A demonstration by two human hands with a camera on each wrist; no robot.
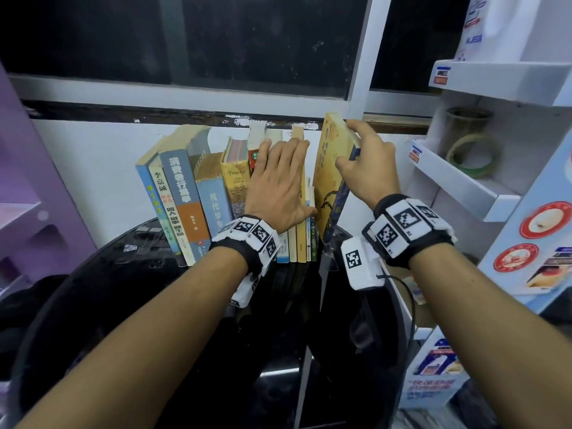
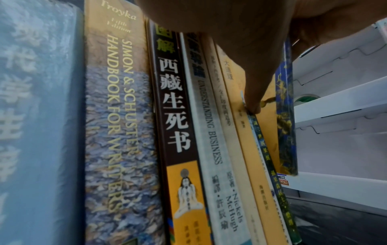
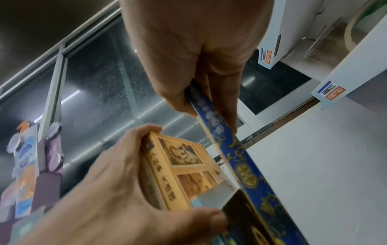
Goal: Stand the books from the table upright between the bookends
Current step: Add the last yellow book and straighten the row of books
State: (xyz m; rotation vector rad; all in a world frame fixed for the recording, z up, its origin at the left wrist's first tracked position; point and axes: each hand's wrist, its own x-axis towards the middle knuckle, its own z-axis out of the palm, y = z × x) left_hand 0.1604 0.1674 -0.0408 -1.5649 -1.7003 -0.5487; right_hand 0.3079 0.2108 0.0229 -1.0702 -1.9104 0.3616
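A row of books stands upright on the black round table, against the white wall. My left hand lies flat on the spines at the row's right part, fingers straight and reaching the top edges. In the left wrist view its thumb touches the thin spines beside the last book. My right hand grips the top of a yellow book with a blue spine at the row's right end. That book tilts right, away from the row. Its blue spine runs between my right thumb and fingers.
A white display rack with tape rolls stands close on the right. A purple shelf unit is at the left. A dark window runs above the books. Something clear at the yellow book's foot may be a bookend.
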